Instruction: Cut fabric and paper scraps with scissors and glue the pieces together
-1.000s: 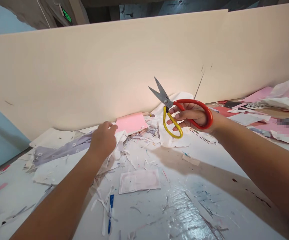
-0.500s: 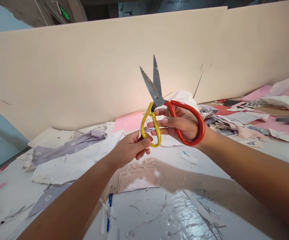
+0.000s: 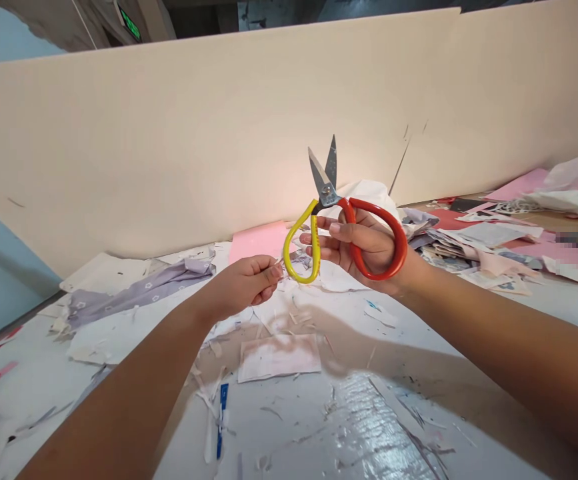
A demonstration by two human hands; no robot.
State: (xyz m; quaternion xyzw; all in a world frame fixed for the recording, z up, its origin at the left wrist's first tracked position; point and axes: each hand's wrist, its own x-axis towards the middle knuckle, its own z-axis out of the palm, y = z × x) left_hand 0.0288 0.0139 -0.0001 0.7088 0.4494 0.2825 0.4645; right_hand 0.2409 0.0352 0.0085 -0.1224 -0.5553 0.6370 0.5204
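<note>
A pair of scissors stands upright with its blades spread and its tips up, one handle loop red and the other yellow. My right hand grips it by the red loop, which goes round the hand, while the fingertips reach behind the yellow loop. Just left of the yellow loop, my left hand is closed, thumb pressed to fingers. Something thin and pale may poke out of that pinch, too small to name. Below both hands, a pale pinkish rectangular piece lies flat on the white tabletop.
Lilac floral fabric and white scraps lie at left. A pink sheet rests against the tall cream panel behind. Piled scraps cover the right back. A blue-and-white strip and thin offcuts litter the front.
My left hand has drawn back left, away from the yellow loop that it was touching. The scissors have turned clockwise, with their blades slightly lower and closer together.
</note>
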